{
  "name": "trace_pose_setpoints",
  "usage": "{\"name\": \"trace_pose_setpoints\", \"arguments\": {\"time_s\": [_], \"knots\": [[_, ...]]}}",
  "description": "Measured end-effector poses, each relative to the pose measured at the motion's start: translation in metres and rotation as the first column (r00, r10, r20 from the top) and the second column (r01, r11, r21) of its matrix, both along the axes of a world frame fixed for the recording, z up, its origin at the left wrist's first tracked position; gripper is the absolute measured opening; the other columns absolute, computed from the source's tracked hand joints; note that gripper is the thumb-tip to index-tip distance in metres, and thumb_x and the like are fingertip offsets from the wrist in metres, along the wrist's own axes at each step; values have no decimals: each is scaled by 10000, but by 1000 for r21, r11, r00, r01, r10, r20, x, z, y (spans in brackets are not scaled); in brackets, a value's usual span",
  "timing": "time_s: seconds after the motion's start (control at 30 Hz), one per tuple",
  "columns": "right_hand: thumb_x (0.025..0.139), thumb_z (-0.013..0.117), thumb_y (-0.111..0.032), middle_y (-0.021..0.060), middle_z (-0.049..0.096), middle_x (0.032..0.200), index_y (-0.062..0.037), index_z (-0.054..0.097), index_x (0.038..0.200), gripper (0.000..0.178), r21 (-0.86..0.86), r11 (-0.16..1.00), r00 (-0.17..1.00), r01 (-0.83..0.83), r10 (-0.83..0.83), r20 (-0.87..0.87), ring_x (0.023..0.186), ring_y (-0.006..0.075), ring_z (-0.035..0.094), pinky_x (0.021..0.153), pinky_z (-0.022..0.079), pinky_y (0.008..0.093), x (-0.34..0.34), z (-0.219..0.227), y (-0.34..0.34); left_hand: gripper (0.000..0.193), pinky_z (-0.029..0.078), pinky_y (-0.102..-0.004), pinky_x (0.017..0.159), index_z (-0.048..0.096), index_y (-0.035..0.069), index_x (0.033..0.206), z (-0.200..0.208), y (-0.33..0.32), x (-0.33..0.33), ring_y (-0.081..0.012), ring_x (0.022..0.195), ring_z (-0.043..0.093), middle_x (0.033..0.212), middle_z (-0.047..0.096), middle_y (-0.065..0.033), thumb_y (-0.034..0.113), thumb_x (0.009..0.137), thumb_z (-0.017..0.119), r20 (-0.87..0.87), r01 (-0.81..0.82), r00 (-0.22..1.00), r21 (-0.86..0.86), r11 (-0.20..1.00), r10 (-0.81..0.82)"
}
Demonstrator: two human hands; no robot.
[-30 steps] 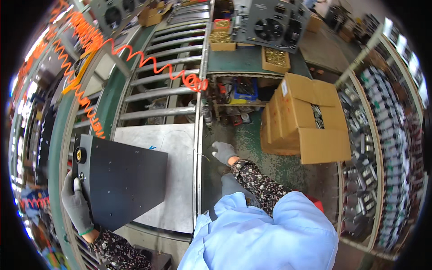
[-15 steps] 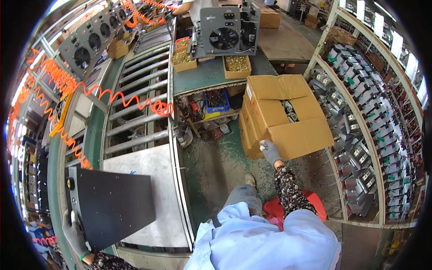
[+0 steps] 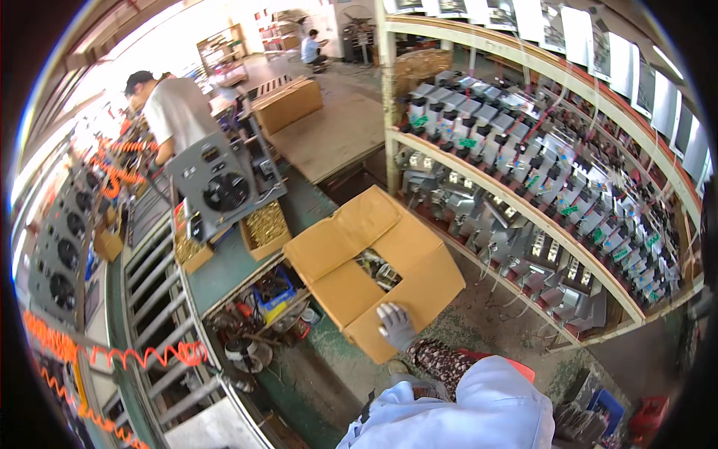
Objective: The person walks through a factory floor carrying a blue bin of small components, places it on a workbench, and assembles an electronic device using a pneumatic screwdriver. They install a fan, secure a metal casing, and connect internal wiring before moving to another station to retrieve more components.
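Observation:
My right hand [image 3: 396,327], in a grey glove with bare-looking pale fingertips, lies on the near flap of a large cardboard box [image 3: 428,258]. Its fingers are spread apart and rest on the cardboard without gripping it. Through the gap between the flaps, dark and metallic parts [image 3: 381,271] show inside the box; their kind I cannot make out. My left hand is out of view.
A shelf rack [image 3: 523,191] of metal assemblies fills the right. At left are a roller conveyor [image 3: 158,303] and orange coiled hoses [image 3: 149,353]. A grey fan unit [image 3: 217,183] and trays of brass fittings [image 3: 265,227] sit on a green bench. A co-worker [image 3: 176,112] stands behind it.
The view has swung to the right. My right hand has moved from the box's near corner onto its flap, fingers now spread. My left hand and the black panelled case have left the picture.

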State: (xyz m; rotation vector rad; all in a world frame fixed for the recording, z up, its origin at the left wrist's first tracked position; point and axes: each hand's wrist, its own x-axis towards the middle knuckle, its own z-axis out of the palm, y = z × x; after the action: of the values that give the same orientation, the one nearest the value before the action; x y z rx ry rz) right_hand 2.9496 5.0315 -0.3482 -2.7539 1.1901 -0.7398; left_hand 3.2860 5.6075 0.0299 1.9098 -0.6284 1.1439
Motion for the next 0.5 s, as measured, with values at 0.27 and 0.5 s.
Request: {"name": "trace_pose_setpoints", "arguments": {"time_s": [0.27,0.5], "knots": [[904,538,-317,116,467,1388,-102,461,1364,514,111,991,993,-72,61,102,1295,284,436,1083,314,496,-12,11,-11,274,482,-343,869,683,13,1143,-31,-272,-29,-204,1033,618,1162,669,-169,130,907,610,-719,205,673,-45,978,-174],[816,626,-182,187,620,1069,-74,610,1094,298,500,861,559,93,-461,689,1037,395,571,884,458,431,-144,70,-131,270,482,-248,613,661,-24,1143,-28,-333,-12,-146,795,670,1121,702,-121,160,980,550,-751,652,518,37,758,-410]]}}
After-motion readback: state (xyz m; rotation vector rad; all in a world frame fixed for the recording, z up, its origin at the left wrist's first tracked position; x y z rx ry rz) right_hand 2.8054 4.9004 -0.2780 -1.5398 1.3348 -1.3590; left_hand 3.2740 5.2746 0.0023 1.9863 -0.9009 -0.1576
